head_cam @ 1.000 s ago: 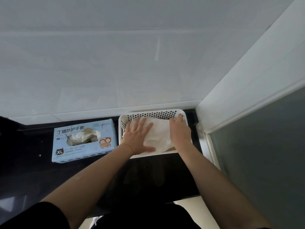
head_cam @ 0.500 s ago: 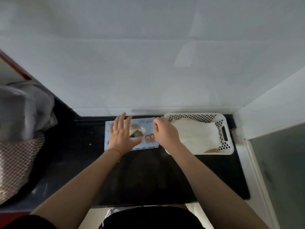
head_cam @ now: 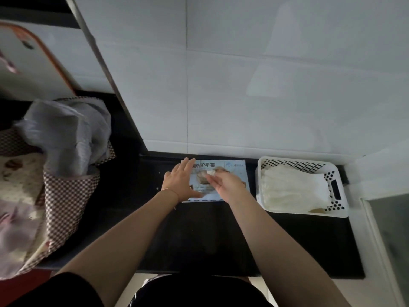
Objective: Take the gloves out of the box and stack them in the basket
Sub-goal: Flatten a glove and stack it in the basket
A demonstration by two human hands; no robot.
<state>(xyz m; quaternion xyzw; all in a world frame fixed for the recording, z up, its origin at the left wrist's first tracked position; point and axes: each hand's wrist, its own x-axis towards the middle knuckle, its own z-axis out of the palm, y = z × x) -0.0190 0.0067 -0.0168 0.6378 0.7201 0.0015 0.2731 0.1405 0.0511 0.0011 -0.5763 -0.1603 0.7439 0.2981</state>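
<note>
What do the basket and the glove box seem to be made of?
The basket looks like white moulded plastic, smooth: perforated walls, cut-out handle. The glove box looks like thin printed cardboard, slightly glossy, with flat faces and a torn opening; the finish is hard to tell.

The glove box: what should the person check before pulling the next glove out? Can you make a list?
1. Left hand lies flat on the glove box, steadying it: ok.
2. Right hand has a grip on a glove at the opening: ok.
3. Whether just one glove is pinched: cannot tell.
4. Basket sits beside the box on the right: ok.
5. Stacked gloves in the basket lie flat: ok.
</note>
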